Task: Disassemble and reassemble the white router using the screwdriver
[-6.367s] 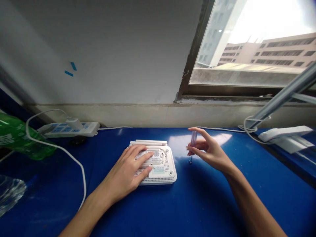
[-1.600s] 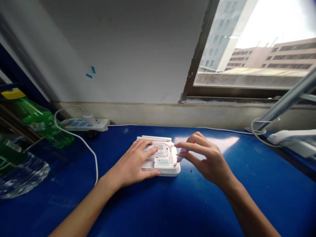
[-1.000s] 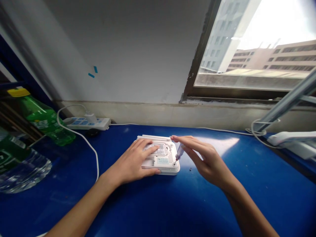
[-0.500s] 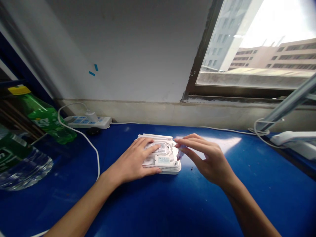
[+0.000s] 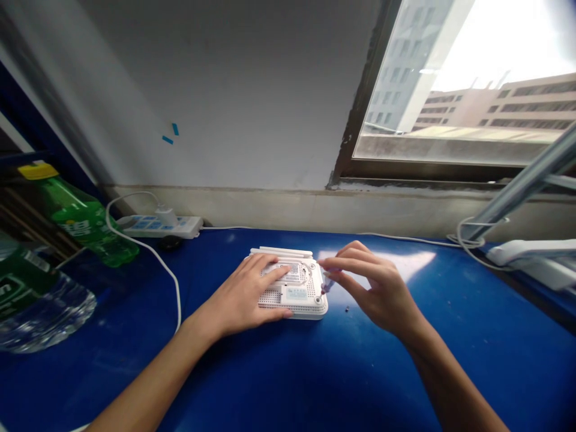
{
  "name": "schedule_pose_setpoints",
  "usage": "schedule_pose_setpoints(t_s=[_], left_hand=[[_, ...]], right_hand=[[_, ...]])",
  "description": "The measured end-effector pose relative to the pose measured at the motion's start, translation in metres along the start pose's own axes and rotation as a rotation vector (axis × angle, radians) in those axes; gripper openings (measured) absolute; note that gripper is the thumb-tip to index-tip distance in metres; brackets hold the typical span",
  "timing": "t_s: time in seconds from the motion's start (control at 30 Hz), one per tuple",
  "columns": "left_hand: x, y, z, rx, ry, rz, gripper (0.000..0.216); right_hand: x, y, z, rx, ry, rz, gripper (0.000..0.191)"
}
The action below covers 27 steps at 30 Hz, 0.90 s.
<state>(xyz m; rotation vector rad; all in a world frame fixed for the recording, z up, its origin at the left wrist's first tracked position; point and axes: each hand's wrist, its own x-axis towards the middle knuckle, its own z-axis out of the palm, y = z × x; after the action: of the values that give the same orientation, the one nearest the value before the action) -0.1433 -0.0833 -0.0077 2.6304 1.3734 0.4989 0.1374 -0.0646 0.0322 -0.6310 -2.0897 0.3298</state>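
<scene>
A white router [image 5: 297,294] is laid upside down near the middle of the blue table [image 5: 315,372]. It is pressed down by the left hand [image 5: 245,300], whose fingers are spread flat on it. A small screwdriver [image 5: 327,282] is pinched between the fingertips of the right hand [image 5: 382,294], and its tip is set at the router's near right corner. A tiny dark piece [image 5: 346,309] is seen on the table just beside the router.

Nearest us, a broad stretch of the blue table [image 5: 315,372] gives a hand room to pass between our forearms. Our left hand [image 5: 243,297] lies flat over the router [image 5: 297,295], and our right hand [image 5: 380,294] crowds its right edge, pinching a screwdriver [image 5: 327,282]. A tiny screw [image 5: 346,309] lies just beside it. On the left, a white cable [image 5: 176,288] crosses the top, with a green bottle [image 5: 85,222], a clear bottle [image 5: 45,312] and a power strip [image 5: 157,226] behind it. The wall [image 5: 270,120] blocks the far side, and a lamp base [image 5: 531,255] blocks the right.
</scene>
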Motion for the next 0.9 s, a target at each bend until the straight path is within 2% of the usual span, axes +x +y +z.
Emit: schedule_pose_setpoints(t_s=[0.1, 0.23, 0.3, 0.5, 0.57, 0.73, 0.9], left_hand=[[-0.001, 0.001, -0.001, -0.006, -0.007, -0.009, 0.078], [-0.001, 0.003, -0.002, -0.004, -0.022, -0.024, 0.079], [0.000, 0.003, -0.002, -0.009, -0.024, -0.028, 0.079], [-0.001, 0.002, -0.002, -0.013, -0.021, -0.035, 0.079], [0.000, 0.002, -0.001, -0.009, -0.022, -0.035, 0.079], [0.000, 0.003, -0.002, 0.004, -0.032, -0.039, 0.081], [0.000, 0.003, -0.002, 0.017, -0.038, -0.047, 0.081]], right_hand=[[0.000, 0.000, -0.001, -0.050, -0.011, -0.007, 0.021], [0.001, -0.008, 0.000, 0.025, -0.131, 0.033, 0.041], [0.002, -0.011, 0.001, 0.071, -0.141, 0.041, 0.044], [0.003, -0.006, 0.004, 0.024, -0.001, -0.032, 0.024], [0.003, -0.005, 0.002, -0.018, -0.005, -0.030, 0.023], [0.002, -0.007, 0.000, 0.052, -0.112, 0.022, 0.040], [0.002, -0.005, 0.003, 0.030, -0.011, -0.021, 0.022]])
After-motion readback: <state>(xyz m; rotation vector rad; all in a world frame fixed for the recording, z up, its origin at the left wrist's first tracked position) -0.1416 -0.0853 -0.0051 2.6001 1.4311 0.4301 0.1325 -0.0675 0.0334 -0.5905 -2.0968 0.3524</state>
